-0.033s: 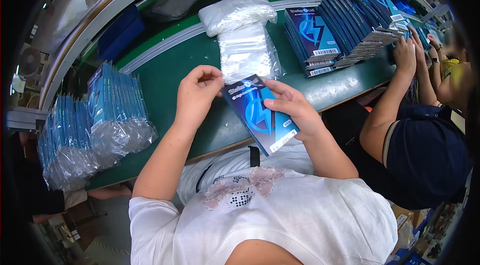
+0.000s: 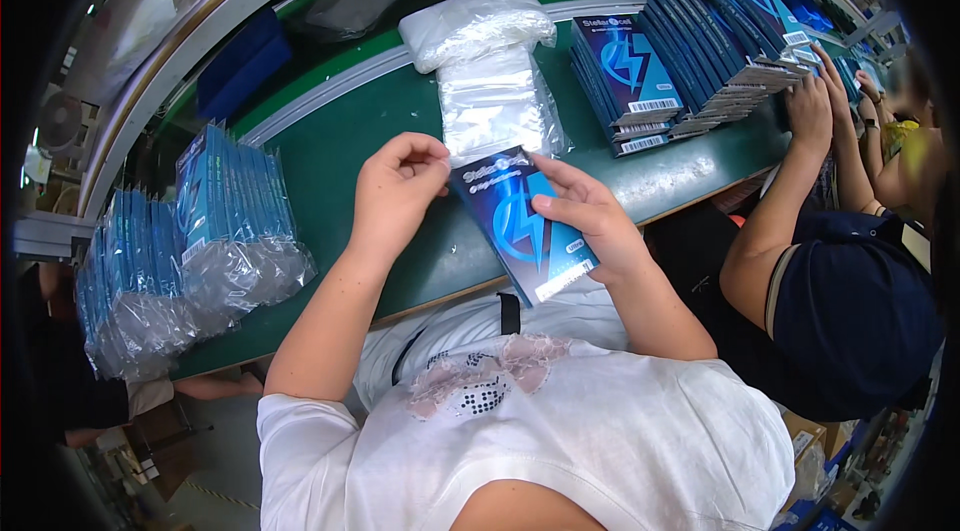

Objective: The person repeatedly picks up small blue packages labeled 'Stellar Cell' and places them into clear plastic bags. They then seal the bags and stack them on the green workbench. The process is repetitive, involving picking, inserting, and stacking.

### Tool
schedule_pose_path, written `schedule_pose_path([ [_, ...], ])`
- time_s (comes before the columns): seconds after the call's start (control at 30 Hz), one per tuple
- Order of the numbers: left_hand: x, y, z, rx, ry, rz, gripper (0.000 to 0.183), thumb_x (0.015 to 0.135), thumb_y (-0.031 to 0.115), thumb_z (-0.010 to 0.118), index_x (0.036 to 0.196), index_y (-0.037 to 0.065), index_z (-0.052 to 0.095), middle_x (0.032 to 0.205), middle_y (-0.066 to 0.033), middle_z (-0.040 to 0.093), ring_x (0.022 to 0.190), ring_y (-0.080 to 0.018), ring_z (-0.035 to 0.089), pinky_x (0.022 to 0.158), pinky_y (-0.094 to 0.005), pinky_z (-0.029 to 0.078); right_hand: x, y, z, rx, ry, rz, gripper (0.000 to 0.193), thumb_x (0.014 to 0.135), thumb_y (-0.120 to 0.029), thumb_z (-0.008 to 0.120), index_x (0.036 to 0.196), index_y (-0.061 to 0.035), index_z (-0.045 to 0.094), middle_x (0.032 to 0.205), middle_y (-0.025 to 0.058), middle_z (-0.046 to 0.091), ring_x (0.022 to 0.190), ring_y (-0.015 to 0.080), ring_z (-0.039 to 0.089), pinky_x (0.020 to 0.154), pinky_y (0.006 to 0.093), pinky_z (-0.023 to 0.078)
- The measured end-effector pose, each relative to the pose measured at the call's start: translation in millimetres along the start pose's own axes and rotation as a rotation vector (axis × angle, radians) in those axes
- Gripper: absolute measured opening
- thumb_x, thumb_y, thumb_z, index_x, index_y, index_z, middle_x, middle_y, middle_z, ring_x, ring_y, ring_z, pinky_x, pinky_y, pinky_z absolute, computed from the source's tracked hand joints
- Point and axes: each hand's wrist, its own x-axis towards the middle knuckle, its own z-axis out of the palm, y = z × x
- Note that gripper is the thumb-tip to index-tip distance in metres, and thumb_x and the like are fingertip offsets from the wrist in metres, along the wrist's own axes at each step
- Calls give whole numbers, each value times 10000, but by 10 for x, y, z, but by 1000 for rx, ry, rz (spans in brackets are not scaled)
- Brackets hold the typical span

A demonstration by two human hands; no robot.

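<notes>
My right hand (image 2: pixel 590 216) grips a flat dark-blue box (image 2: pixel 512 221) with a light-blue lightning emblem, thumb on its face and the fingers behind. The box is tilted, its white barcode strip toward me. By its upper left corner my left hand (image 2: pixel 400 183) is closed, thumb and fingertips pinched together. Whatever those fingertips hold, if anything, is too small or hidden to make out. Just beyond both hands lies a stack of clear plastic bags (image 2: pixel 490 106), with a bulky plastic-wrapped bundle (image 2: pixel 476 29) behind it.
Stacked blue boxes (image 2: pixel 628 66) and a taller leaning pile (image 2: pixel 700 56) stand at the right of the green table (image 2: pixel 335 156). Bagged boxes (image 2: pixel 238 193) stand in rows at the left. A co-worker's arm (image 2: pixel 770 231) reaches to the table at right. Behind runs a metal rail (image 2: pixel 340 81).
The box's lower end has risen slightly and the box has shifted a little right with my right hand. My left hand has barely moved.
</notes>
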Motion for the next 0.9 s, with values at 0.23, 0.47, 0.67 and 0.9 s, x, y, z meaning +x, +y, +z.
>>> schedule_pose_path([
  [0.23,-218,101,81,380,-228,449,121,773,-1,637,892,0,616,831,-79,592,741,-146,605,650,-249,490,64,185,174,-171,381,-220,154,831,-73,661,884,-3,534,864,65,612,735,93,557,658,230,451],
  [0.47,-282,-163,221,-275,-8,24,292,845,87,652,1077,-25,514,950,-58,601,817,-112,574,728,-246,485,17,290,251,-441,312,-363,175,842,-103,667,715,-41,562,695,-11,559,629,35,471,566,181,371],
  [0.67,-249,0,69,-871,-110,3,271,869,20,541,1133,-36,512,1048,-95,606,919,-157,602,834,-312,500,19,24,434,-797,-10,-359,939,656,-4,751,1423,-14,210,958,108,588,858,164,598,722,236,474],
  [0.9,-583,168,186,-816,-435,-70,334,916,245,568,1130,-7,521,1074,-105,590,966,-175,599,866,-332,500,132,-136,609,-1061,254,-1040,530,788,81,488,1314,34,438,1184,140,547,979,178,555,852,281,451],
])
